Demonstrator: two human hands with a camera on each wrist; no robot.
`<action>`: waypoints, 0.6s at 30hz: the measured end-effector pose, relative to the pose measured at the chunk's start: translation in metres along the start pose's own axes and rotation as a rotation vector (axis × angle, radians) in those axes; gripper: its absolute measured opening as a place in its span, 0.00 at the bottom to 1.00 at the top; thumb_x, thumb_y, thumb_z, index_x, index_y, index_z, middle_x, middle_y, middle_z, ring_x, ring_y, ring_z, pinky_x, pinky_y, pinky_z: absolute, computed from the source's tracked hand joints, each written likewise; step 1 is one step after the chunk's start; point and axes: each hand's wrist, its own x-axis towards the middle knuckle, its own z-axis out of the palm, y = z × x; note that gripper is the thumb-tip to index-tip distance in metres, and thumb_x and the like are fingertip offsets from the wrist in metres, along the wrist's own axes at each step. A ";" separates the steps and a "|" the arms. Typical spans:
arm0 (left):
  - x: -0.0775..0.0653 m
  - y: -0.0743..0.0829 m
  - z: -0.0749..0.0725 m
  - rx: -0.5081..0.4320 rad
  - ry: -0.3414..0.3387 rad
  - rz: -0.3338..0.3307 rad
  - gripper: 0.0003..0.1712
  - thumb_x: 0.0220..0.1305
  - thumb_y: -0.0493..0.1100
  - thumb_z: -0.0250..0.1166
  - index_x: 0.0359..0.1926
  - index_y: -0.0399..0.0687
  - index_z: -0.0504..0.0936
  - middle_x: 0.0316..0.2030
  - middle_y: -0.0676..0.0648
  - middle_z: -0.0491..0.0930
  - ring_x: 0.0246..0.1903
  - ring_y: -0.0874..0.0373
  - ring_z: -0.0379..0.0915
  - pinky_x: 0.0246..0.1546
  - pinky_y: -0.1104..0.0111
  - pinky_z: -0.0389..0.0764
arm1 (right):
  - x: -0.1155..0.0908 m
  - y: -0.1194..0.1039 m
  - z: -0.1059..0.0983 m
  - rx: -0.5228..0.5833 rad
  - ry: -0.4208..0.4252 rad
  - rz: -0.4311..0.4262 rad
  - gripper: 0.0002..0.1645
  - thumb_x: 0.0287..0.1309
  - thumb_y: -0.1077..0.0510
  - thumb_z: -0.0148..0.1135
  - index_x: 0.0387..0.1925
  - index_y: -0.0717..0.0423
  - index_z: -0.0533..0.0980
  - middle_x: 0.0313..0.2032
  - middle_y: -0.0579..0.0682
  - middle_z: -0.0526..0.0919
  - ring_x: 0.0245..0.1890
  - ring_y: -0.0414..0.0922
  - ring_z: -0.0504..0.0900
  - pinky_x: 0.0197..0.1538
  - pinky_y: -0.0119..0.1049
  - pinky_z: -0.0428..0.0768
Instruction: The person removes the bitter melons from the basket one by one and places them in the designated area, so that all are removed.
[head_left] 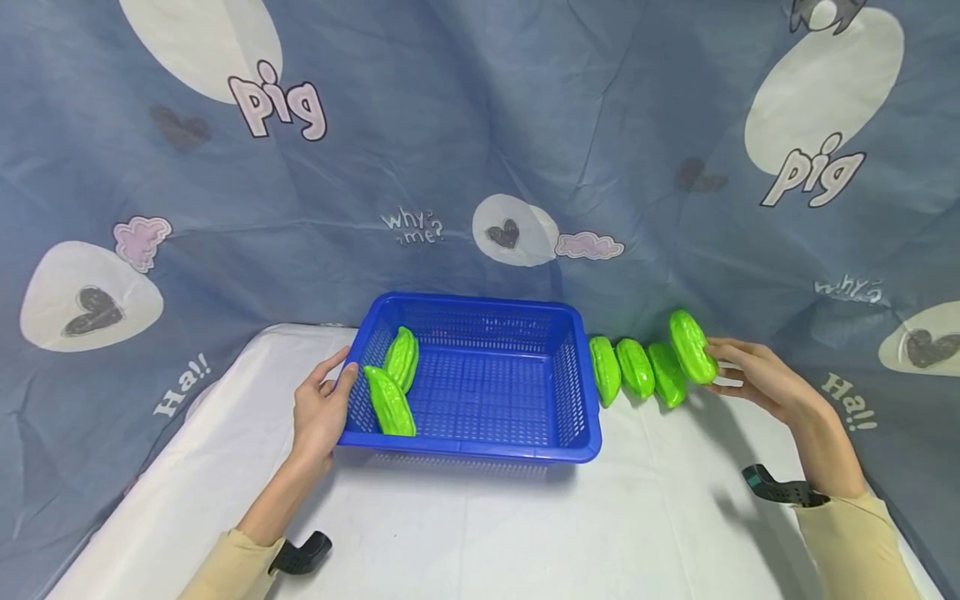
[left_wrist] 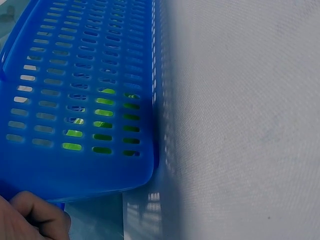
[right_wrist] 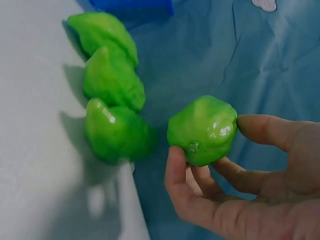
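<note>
A blue slotted basket (head_left: 577, 392) stands on the white table (head_left: 465, 533). Two green bitter gourds (head_left: 396, 387) lie at its left end and show green through the slots of the basket wall (left_wrist: 75, 100). My left hand (head_left: 341, 371) grips the basket's left rim, with curled fingers (left_wrist: 35, 220) at its lower corner. My right hand (head_left: 716, 367) pinches a fourth gourd (head_left: 692, 346) (right_wrist: 202, 129) between thumb and fingers, lifted just right of a row of three gourds (head_left: 635, 367) (right_wrist: 112, 77) lying beside the basket's right wall.
A blue printed cloth (head_left: 480, 150) hangs behind the table and drapes down past its right edge (right_wrist: 240, 55). Bare white table (left_wrist: 240, 125) stretches in front of the basket. A black strap (head_left: 780, 487) sits on each wrist.
</note>
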 end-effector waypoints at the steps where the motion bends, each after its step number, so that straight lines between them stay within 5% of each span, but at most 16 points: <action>1: 0.000 0.000 0.000 0.001 0.001 0.000 0.29 0.84 0.56 0.57 0.80 0.61 0.71 0.32 0.57 0.83 0.28 0.68 0.77 0.29 0.73 0.79 | 0.000 0.003 -0.002 0.003 0.001 0.005 0.47 0.87 0.41 0.45 0.85 0.69 0.44 0.72 0.47 0.61 0.51 0.26 0.81 0.61 0.36 0.87; 12: 0.000 0.001 0.000 -0.006 0.002 0.011 0.29 0.84 0.57 0.57 0.80 0.60 0.71 0.32 0.57 0.83 0.29 0.69 0.77 0.30 0.74 0.79 | 0.000 0.028 -0.010 0.007 0.030 0.050 0.47 0.88 0.41 0.40 0.84 0.74 0.42 0.78 0.69 0.50 0.49 0.27 0.78 0.60 0.38 0.87; 18: -0.001 0.000 0.000 -0.016 -0.006 0.017 0.30 0.84 0.56 0.57 0.80 0.57 0.71 0.31 0.58 0.83 0.28 0.68 0.77 0.29 0.73 0.80 | 0.005 0.042 -0.007 0.012 0.026 0.071 0.47 0.88 0.42 0.41 0.82 0.77 0.45 0.66 0.59 0.67 0.47 0.29 0.83 0.58 0.37 0.88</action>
